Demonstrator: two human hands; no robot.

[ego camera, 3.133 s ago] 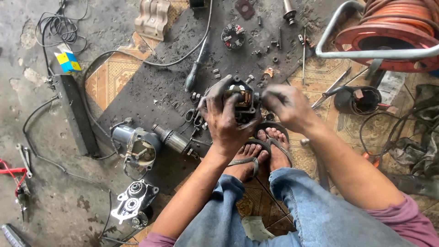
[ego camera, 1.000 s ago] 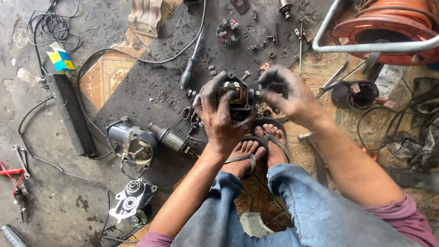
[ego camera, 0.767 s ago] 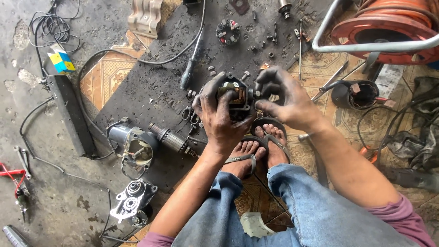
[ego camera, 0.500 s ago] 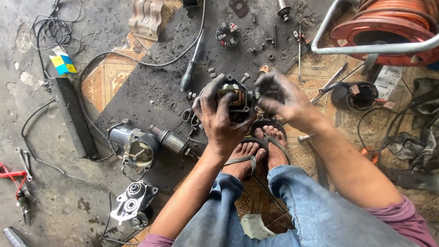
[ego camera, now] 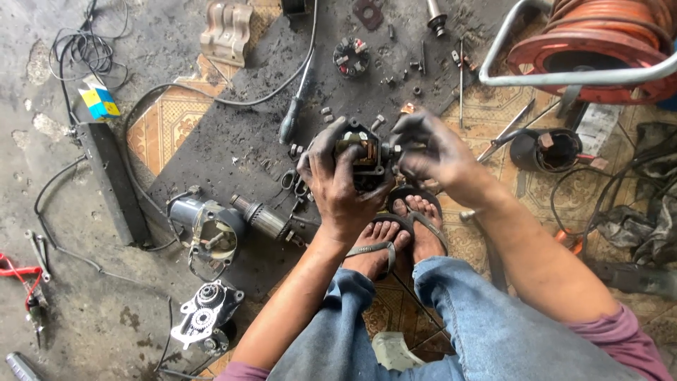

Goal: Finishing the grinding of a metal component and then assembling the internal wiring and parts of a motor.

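Underneath, a dark rubber mat [ego camera: 233, 152] strewn with parts. On it, well left of the hands, a grey motor housing [ego camera: 206, 224]. Above the sandalled feet, left hand [ego camera: 338, 187] wrapped tight around a small black motor assembly [ego camera: 363, 156]; right hand [ego camera: 430, 152] touching its right side, fingertips pinched there.

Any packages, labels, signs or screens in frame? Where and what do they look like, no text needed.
Small box: on the concrete floor at upper left, just above the end of the long dark bar; squarish, with blue, yellow and white panels.
Printed card or packet: on the patterned floor at right, below the orange cable reel; flat, rectangular, grey-white; partly hidden.
No signs or screens in view.
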